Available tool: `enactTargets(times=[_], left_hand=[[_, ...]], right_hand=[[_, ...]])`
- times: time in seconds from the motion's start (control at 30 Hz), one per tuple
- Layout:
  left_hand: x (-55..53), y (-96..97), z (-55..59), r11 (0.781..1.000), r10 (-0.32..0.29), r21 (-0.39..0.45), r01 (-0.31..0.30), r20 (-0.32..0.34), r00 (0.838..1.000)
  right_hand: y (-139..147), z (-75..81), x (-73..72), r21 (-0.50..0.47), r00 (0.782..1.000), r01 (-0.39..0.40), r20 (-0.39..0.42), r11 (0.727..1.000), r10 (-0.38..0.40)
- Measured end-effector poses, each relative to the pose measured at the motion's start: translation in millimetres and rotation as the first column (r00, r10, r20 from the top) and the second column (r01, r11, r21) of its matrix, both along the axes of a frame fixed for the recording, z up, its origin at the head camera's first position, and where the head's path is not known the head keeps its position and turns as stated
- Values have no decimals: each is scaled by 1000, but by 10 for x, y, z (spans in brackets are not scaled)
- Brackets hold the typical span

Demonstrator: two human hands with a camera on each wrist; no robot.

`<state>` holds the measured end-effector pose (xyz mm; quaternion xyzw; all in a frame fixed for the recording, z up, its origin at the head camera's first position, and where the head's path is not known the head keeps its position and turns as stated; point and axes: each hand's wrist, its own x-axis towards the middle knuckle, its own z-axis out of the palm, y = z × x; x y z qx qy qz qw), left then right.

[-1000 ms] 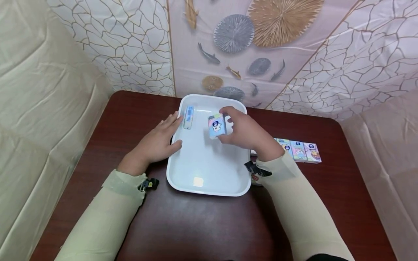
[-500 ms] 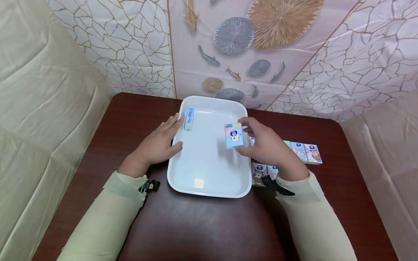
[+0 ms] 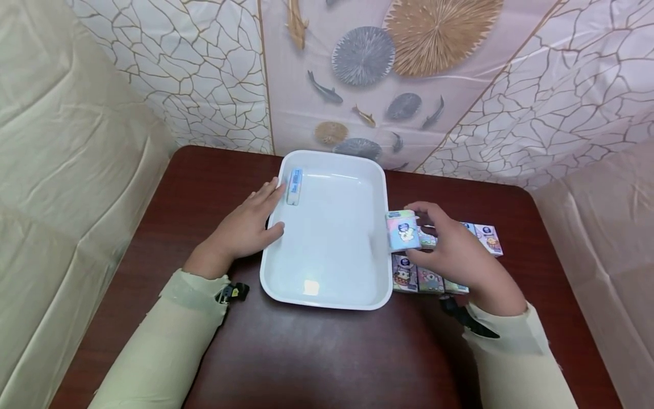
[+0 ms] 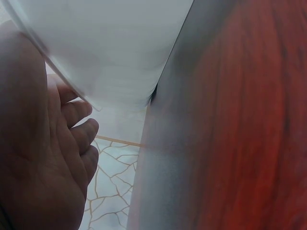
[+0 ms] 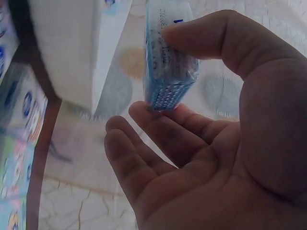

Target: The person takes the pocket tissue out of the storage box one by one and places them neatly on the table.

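Note:
My right hand (image 3: pixel 455 255) pinches a small plastic-wrapped tissue pack (image 3: pixel 402 232) with a cartoon print, thumb on one end and fingertips at the other. In the head view the pack is over the right rim of the white tray (image 3: pixel 327 301). The right wrist view shows its narrow blue and white side (image 5: pixel 168 72) raised off the table. My left hand (image 3: pixel 245 221) rests on the tray's left rim with fingers extended, and the left wrist view has its fingers (image 4: pixel 84 134) beside the tray wall. Inside the tray, near the upper left, stands another pack (image 3: pixel 294 186), narrow side up.
Several more tissue packs lie in rows on the dark red table (image 3: pixel 317 363) right of the tray, including a purple one (image 3: pixel 404 274) and one at the far end (image 3: pixel 489 240). My right hand partly covers them. A patterned cloth wall (image 3: pixel 204 74) rises behind the table.
My right hand has carried the tissue pack from above the tray's middle rightward and toward me, to its right rim. More of the near row shows. My left hand stays put.

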<state>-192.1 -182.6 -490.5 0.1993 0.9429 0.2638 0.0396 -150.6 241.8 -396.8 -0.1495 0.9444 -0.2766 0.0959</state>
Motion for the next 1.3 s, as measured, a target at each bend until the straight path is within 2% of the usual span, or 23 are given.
enactTargets(times=[0.23,0.43,0.77,1.2,1.3], left_hand=[[13,-1,7,1000,-3,6,3,-14,1000],[13,-10,-18,1000,6,5,-6,-4,1000],[12,-17,-29,1000,7,8,-7,-11,1000],[28,17,-28,1000,7,15,-6,-7,1000],[29,27,-14,1000,6,14,-6,-3,1000]], right_hand=[[331,-3,159,41,998,45,44,998,-47],[610,-79,289,57,993,97,67,994,-101],[989,-209,382,74,991,117,51,990,-121],[1682,-581,407,15,984,151,94,988,-151],[1789,-648,414,37,979,168,106,985,-171]])
